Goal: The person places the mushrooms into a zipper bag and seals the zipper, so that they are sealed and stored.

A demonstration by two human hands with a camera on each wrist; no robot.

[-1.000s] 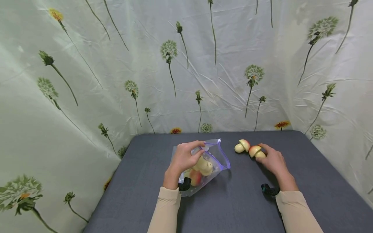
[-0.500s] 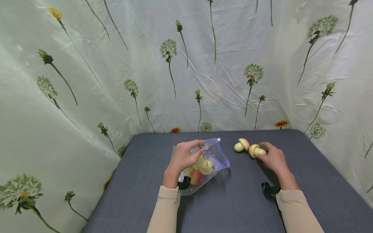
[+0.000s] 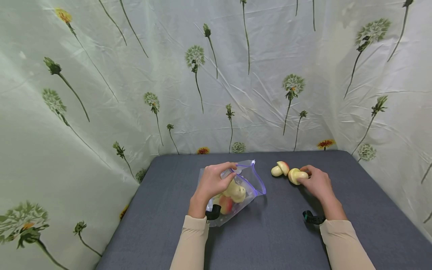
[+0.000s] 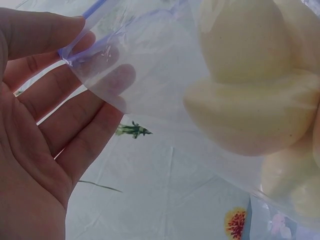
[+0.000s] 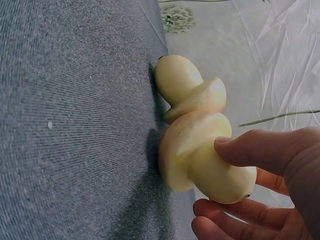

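Observation:
My left hand pinches the purple zip edge of a clear zip bag between thumb and index finger. Inside the bag lie several toy mushrooms, cream with some red on the caps. The bag's mouth gapes toward the right. Over on the right, my right hand grips a toy mushroom by its cream stem, thumb on one side and fingers on the other. Its cap is turned to the left. Another toy mushroom lies just behind and to the left, touching or nearly touching the held one's cap.
A dark grey cloth-covered table lies under both hands. Behind and at the sides hangs a pale curtain printed with dandelions. A dark wrist strap shows on the right wrist.
The toy mushroom in my right hand has turned, so its stem and cap underside show more and the red top less. My left hand and the bag have barely moved.

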